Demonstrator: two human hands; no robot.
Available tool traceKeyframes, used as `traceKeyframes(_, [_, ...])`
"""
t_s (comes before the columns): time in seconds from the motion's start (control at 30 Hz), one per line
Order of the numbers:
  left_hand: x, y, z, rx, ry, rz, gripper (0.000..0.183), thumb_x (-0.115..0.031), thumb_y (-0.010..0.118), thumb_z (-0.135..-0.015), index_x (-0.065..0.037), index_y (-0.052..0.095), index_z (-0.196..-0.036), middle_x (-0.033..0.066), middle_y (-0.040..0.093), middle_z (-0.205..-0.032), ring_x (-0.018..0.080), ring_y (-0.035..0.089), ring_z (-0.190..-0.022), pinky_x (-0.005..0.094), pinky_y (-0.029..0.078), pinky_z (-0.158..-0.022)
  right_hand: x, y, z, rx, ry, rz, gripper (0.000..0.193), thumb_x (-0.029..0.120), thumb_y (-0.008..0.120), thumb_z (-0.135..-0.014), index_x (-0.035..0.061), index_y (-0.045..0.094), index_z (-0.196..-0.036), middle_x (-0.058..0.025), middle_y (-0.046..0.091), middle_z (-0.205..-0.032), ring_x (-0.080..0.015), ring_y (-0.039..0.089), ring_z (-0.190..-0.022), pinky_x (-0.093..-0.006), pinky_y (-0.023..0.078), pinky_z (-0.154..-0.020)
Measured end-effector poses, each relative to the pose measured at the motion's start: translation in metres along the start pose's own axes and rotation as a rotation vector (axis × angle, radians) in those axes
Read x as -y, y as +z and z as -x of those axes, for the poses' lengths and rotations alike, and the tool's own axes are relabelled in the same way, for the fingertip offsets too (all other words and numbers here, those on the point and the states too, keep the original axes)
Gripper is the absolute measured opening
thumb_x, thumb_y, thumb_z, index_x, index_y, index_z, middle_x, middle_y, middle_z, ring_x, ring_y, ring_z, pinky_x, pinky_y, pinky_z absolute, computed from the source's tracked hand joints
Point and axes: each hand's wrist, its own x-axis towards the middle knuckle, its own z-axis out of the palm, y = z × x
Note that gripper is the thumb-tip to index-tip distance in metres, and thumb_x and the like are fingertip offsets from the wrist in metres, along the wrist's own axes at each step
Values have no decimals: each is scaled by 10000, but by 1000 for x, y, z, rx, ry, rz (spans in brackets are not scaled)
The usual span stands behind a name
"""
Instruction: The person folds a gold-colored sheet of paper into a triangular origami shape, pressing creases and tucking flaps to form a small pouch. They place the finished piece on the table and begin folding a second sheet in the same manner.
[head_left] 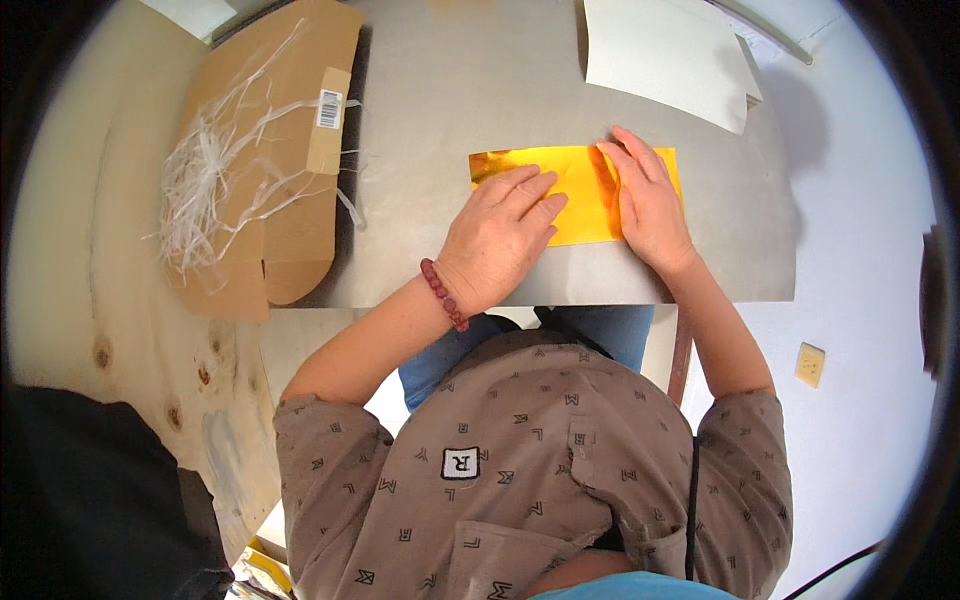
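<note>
A shiny gold-yellow sheet of paper (580, 190) lies folded into a wide strip on the grey table (470, 90). My left hand (500, 235) presses flat on its lower left part, fingers together and pointing up right. A dark red bead bracelet (443, 293) circles that wrist. My right hand (648, 200) lies flat on the sheet's right end, fingers stretched toward its top edge. Neither hand grips anything; both press the paper down.
A flattened brown cardboard box (280, 150) with a tangle of white shredded strips (205, 180) lies at the table's left. A white sheet (665, 55) rests at the back right. A pale wooden surface (120, 330) lies to the left, white floor to the right.
</note>
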Motion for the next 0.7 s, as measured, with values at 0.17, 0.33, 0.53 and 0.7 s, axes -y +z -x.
traceKeyframes(0.17, [17,-3,8,77,-71,-62,468,-256,785,-910,-69,670,-1323,120,629,-1430,317,554,-1371,452,448,-1138,1,-1,-1,27,-2,64,521,-67,523,-929,80,638,-1416,-156,531,-1565,-376,490,-1452,-443,425,-1204])
traceKeyframes(0.33, [24,-15,17,133,-150,-74,537,-362,779,-927,-116,650,-1386,86,593,-1493,301,515,-1423,452,412,-1147,1,-2,-3,0,-35,49,496,-82,514,-922,64,672,-1369,-162,587,-1507,-382,521,-1432,-460,450,-1180])
traceKeyframes(0.53, [32,-24,19,179,-184,-36,577,-407,770,-931,-157,634,-1433,82,559,-1540,289,486,-1459,467,392,-1154,1,-2,-4,-20,-56,47,475,-95,516,-913,40,687,-1335,-178,610,-1475,-402,540,-1409,-466,461,-1167])
traceKeyframes(0.7, [41,-26,21,225,-163,-11,607,-455,741,-947,-167,620,-1467,85,557,-1542,300,477,-1466,488,376,-1171,-6,-5,-5,-17,-50,-61,410,-25,566,-945,37,684,-1333,-179,608,-1479,-395,537,-1419,-456,450,-1176])
